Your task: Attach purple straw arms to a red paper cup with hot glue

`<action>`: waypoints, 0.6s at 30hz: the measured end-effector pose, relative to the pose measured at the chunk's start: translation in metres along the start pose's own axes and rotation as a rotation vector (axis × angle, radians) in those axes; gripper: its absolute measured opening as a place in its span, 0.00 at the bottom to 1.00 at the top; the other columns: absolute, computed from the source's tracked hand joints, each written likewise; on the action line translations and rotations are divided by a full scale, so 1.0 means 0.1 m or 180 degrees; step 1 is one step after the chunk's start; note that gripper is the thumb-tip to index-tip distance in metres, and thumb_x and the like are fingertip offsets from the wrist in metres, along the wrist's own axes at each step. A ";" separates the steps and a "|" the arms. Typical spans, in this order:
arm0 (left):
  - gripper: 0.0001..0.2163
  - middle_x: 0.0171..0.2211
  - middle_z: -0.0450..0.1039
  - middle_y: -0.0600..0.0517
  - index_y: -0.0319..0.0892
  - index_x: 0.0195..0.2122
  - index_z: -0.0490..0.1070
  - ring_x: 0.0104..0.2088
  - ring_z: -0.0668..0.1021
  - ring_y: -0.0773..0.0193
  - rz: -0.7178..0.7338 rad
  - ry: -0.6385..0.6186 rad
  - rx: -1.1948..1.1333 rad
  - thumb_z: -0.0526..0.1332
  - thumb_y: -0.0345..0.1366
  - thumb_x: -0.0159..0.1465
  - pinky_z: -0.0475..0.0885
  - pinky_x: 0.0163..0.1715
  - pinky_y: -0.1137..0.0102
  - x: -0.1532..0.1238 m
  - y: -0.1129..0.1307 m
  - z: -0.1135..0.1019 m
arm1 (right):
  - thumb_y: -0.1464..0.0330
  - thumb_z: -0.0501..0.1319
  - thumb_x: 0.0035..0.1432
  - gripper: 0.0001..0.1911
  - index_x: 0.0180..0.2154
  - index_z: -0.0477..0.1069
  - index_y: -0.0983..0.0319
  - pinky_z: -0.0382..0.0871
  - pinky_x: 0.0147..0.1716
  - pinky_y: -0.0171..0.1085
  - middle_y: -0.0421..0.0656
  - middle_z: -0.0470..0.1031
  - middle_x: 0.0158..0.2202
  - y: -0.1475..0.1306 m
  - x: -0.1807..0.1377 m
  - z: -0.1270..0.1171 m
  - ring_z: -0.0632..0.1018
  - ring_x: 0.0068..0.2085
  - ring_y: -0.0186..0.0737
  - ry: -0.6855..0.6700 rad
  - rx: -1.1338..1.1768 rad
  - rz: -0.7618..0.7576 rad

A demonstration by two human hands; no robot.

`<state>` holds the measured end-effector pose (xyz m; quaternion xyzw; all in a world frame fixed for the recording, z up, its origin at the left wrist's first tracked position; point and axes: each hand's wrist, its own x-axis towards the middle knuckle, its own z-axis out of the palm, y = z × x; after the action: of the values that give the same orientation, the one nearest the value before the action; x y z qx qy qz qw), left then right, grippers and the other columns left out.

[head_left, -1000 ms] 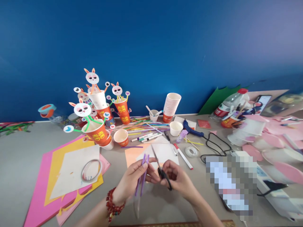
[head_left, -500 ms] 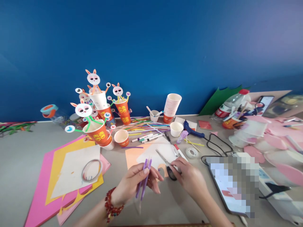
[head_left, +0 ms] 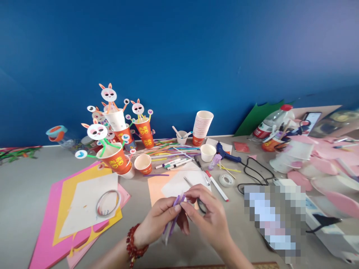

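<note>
My left hand (head_left: 157,219), with a red bead bracelet (head_left: 132,241) on the wrist, is closed around a few purple pipe cleaners (head_left: 172,227). A paler strip runs among them. My right hand (head_left: 211,215) has come up against the left one, its thumb and fingertips pinching at the pipe cleaners' upper ends. Partly covered by the right hand, the scissors (head_left: 187,181) lie on the table, only a blade and part of the black handle showing. Under them is white paper (head_left: 182,181) on an orange sheet (head_left: 155,185).
Rabbit-decorated paper cups (head_left: 114,160) stand at the left behind coloured sheets (head_left: 53,209) and a tape roll (head_left: 108,203). Stacked cups (head_left: 202,127), loose pipe cleaners and markers (head_left: 179,163) lie farther back. To the right are a glue gun (head_left: 228,155), its cable and a blurred-out tablet (head_left: 272,224).
My right hand has left the scissors on the table and moved left to the pipe cleaners. My left hand still holds them. The view has shifted slightly.
</note>
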<state>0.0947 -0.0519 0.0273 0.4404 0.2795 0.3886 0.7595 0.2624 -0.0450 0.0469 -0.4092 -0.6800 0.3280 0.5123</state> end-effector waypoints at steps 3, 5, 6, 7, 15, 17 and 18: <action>0.17 0.25 0.77 0.47 0.36 0.37 0.75 0.25 0.79 0.64 -0.0007 0.0004 0.0096 0.60 0.47 0.66 0.73 0.29 0.71 0.00 0.01 0.01 | 0.70 0.63 0.60 0.02 0.33 0.73 0.60 0.71 0.31 0.37 0.42 0.72 0.29 -0.01 -0.01 0.02 0.74 0.30 0.38 0.0032 -0.0009 0.0045; 0.17 0.24 0.77 0.47 0.36 0.37 0.75 0.24 0.78 0.63 -0.0020 0.0014 0.0130 0.60 0.48 0.65 0.73 0.28 0.71 0.00 0.01 0.02 | 0.70 0.63 0.60 0.03 0.32 0.72 0.60 0.71 0.31 0.37 0.41 0.72 0.29 -0.02 -0.01 0.03 0.74 0.30 0.38 0.0049 0.0004 0.0066; 0.17 0.24 0.77 0.47 0.36 0.36 0.75 0.24 0.78 0.63 -0.0023 0.0024 0.0143 0.60 0.49 0.65 0.73 0.28 0.71 -0.01 0.01 0.01 | 0.70 0.63 0.60 0.04 0.31 0.71 0.60 0.70 0.31 0.37 0.41 0.72 0.29 -0.02 -0.02 0.03 0.73 0.30 0.37 0.0058 0.0012 0.0061; 0.17 0.24 0.77 0.47 0.36 0.36 0.75 0.24 0.78 0.63 -0.0019 0.0029 0.0154 0.60 0.49 0.65 0.73 0.28 0.71 -0.01 0.01 0.01 | 0.71 0.62 0.60 0.04 0.31 0.71 0.60 0.70 0.31 0.37 0.41 0.72 0.29 -0.01 -0.02 0.04 0.73 0.30 0.37 0.0067 0.0018 0.0048; 0.17 0.24 0.77 0.48 0.36 0.36 0.74 0.24 0.78 0.64 -0.0028 -0.0097 0.0084 0.59 0.48 0.66 0.73 0.28 0.71 0.00 -0.03 -0.03 | 0.73 0.62 0.59 0.04 0.32 0.69 0.60 0.69 0.30 0.35 0.40 0.70 0.29 -0.01 -0.02 0.04 0.72 0.30 0.36 0.0052 0.0094 -0.0060; 0.17 0.23 0.76 0.48 0.36 0.35 0.73 0.24 0.78 0.64 -0.0034 -0.0106 0.0103 0.59 0.48 0.67 0.73 0.28 0.71 0.00 -0.03 -0.03 | 0.73 0.62 0.59 0.03 0.33 0.70 0.60 0.69 0.31 0.36 0.41 0.71 0.30 -0.02 -0.01 0.04 0.72 0.31 0.37 0.0003 0.0094 -0.0040; 0.17 0.23 0.76 0.48 0.36 0.35 0.73 0.24 0.78 0.64 -0.0033 -0.0104 0.0124 0.59 0.48 0.67 0.73 0.28 0.71 0.00 -0.03 -0.03 | 0.73 0.63 0.58 0.03 0.34 0.71 0.60 0.69 0.32 0.36 0.41 0.71 0.31 -0.02 -0.01 0.04 0.72 0.31 0.37 -0.0036 0.0099 -0.0026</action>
<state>0.0938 -0.0514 0.0233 0.4599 0.2768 0.3719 0.7573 0.2580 -0.0469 0.0475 -0.3966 -0.6794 0.3387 0.5161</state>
